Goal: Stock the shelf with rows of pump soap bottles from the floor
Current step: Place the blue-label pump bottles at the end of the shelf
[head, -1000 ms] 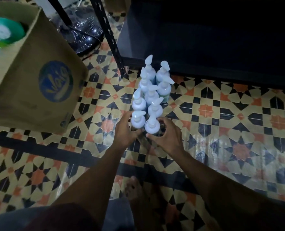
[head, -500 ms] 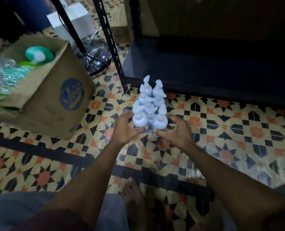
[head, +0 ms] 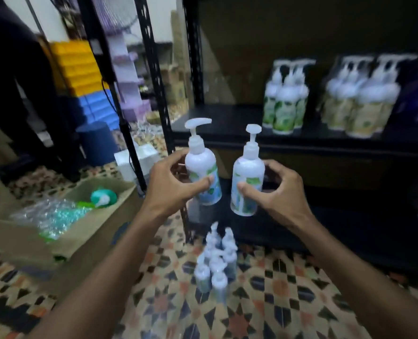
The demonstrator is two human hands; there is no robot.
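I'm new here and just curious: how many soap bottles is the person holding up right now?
2. One bottle is in the left hand, the other bottle in the right hand, both before the shelf. The floor bottles and shelf bottles are too blurred to count.

The floor (head: 264,304) is laid with patterned tiles in black, cream and orange. A black metal shelf (head: 227,121) fills the back right. Its perforated upright post (head: 154,77) rises left of centre, and a pale wall (head: 161,18) shows behind the post. Further left, yellow bins (head: 75,67) are stacked on blue bins (head: 97,106), with a dark blue round tub (head: 96,143) just below. An open cardboard box (head: 88,248) sits on the tiles at the left. The light is dim.
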